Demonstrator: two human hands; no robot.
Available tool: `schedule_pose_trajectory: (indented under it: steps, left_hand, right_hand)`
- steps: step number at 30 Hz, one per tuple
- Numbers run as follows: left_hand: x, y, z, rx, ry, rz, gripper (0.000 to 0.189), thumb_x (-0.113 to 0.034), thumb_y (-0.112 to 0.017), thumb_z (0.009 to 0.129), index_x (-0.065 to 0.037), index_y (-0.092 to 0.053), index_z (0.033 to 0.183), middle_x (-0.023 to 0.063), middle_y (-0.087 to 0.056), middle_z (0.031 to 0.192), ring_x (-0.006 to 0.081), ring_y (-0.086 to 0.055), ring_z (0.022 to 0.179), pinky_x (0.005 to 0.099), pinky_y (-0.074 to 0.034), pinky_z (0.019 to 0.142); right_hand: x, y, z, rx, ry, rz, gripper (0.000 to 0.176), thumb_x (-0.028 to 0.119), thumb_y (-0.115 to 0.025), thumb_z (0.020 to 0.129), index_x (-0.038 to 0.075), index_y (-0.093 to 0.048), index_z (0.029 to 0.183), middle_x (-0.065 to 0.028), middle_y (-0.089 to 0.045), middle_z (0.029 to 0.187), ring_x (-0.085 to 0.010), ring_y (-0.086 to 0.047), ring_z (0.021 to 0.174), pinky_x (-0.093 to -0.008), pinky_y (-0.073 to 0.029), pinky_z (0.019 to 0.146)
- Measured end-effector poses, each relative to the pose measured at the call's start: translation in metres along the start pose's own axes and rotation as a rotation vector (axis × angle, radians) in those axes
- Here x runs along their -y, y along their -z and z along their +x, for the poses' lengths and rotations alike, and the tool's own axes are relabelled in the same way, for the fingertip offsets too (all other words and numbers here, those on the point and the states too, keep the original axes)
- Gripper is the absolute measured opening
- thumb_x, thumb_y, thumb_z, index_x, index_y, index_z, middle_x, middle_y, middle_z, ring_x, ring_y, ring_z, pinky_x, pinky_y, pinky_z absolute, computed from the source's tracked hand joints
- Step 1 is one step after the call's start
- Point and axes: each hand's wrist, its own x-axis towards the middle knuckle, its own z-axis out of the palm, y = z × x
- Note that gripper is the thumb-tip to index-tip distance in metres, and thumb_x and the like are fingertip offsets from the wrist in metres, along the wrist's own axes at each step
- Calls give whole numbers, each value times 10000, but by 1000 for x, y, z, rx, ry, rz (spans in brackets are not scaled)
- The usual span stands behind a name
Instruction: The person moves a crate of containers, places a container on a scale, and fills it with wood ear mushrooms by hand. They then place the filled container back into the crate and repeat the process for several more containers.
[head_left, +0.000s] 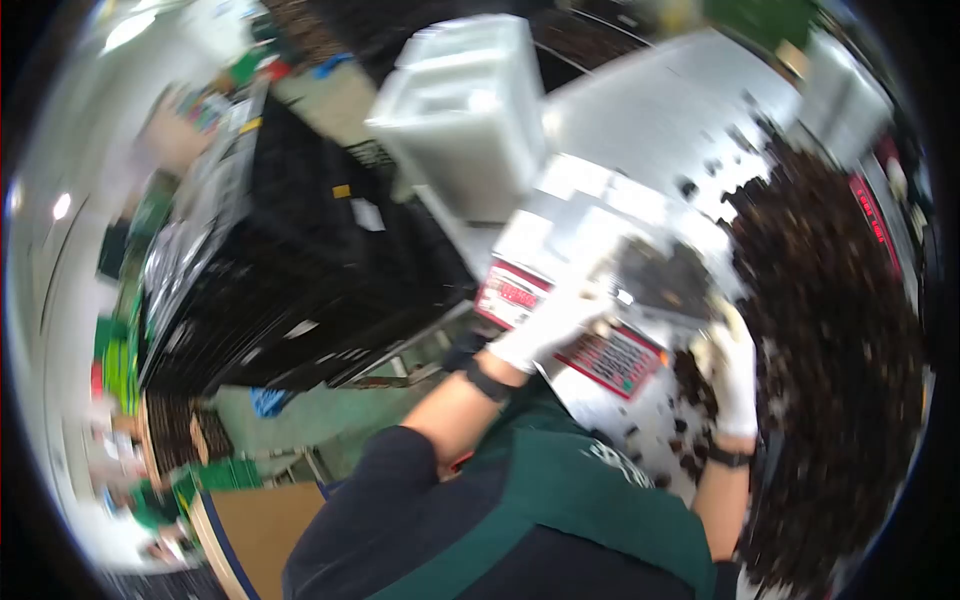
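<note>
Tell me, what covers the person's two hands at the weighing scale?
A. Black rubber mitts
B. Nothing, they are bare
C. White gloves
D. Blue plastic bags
C: the left hand by the scale and the right hand beside the heap of dark pieces are both in white gloves, with a dark band at each wrist.

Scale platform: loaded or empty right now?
Loaded: a heap of dark pieces sits on the scale, beside the gloved left hand.
</note>
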Motion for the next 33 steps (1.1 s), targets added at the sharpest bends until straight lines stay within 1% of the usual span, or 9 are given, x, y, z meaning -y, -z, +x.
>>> schedule_pose_trajectory:
  steps: [6, 9, 12, 15, 19, 22, 23, 27, 33]
  left_hand:
    - [-14, -18, -50, -93, -107, -149, 833, 53, -515, 849, -113, -162, 1584, 50, -580, 709, 109, -595, 551, 243, -500, 536]
    - [-53, -10, -107, -147, -209, -136, 824, -59, -639, 894, -83, -178, 1577, 40, -603, 735, 105, -599, 590, 236, -511, 591]
    - [-120, 9, -173, -388, -296, -112, 808, -53, -656, 869, -44, -229, 1555, 42, -614, 748, 109, -610, 598, 224, -521, 581]
    - [-174, 34, -250, -691, -606, 10, 785, -34, -639, 864, -31, -247, 1544, 63, -629, 764, 120, -618, 612, 224, -529, 574]
    - [-218, 85, -348, -1056, -1132, 209, 690, -45, -599, 922, -24, -267, 1526, 116, -656, 804, 134, -622, 652, 216, -510, 602]
    - [-241, 139, -423, -1462, -1236, 469, 691, -9, -572, 940, -5, -222, 1536, 122, -673, 859, 131, -624, 650, 210, -466, 585]
    - [-249, 161, -443, -1586, -1246, 534, 709, 16, -568, 922, -2, -217, 1538, 117, -670, 837, 137, -623, 633, 216, -465, 579]
    - [-267, 254, -502, -1906, -1163, 480, 782, 96, -543, 843, -35, -225, 1545, 144, -663, 784, 189, -633, 578, 258, -473, 516]
    - [-282, 356, -523, -1856, -648, 84, 827, 89, -539, 845, -128, -199, 1567, 187, -687, 866, 280, -712, 657, 313, -522, 492]
  right_hand:
    - [12, -21, -30, 0, 73, 4, 512, 167, -519, 980, -53, -383, 1421, -44, -579, 657, -59, -461, 461, -178, -360, 433]
    - [27, -50, -48, 122, 174, 97, 488, 143, -516, 984, -48, -409, 1420, -68, -622, 709, -96, -504, 498, -209, -408, 480]
    - [52, -82, -55, 269, 283, 2, 844, 521, -568, 980, -80, -288, 1502, -43, -598, 697, -88, -524, 524, -188, -420, 500]
    - [64, -92, -48, 335, 328, -88, 894, 593, -575, 947, -87, -336, 1477, -35, -593, 700, -74, -521, 545, -194, -425, 512]
    - [47, -82, -37, 342, 311, -74, 700, 434, -564, 1003, -77, -396, 1451, -24, -557, 683, -72, -496, 553, -214, -429, 539]
    - [49, -68, -41, 317, 108, -30, 485, 196, -516, 1005, -37, -472, 1428, -58, -562, 808, -97, -483, 661, -236, -429, 631]
    - [63, -66, -49, 314, -14, -63, 437, 111, -493, 1009, -11, -501, 1428, -95, -575, 917, -120, -505, 763, -262, -452, 712]
    - [62, -71, -49, 197, -16, 20, 430, 69, -503, 973, -49, -526, 1386, -35, -530, 790, -129, -490, 683, -237, -407, 641]
    - [48, -98, -29, 165, 8, -32, 411, 66, -533, 960, -48, -548, 1354, -26, -545, 797, -116, -476, 698, -242, -380, 650]
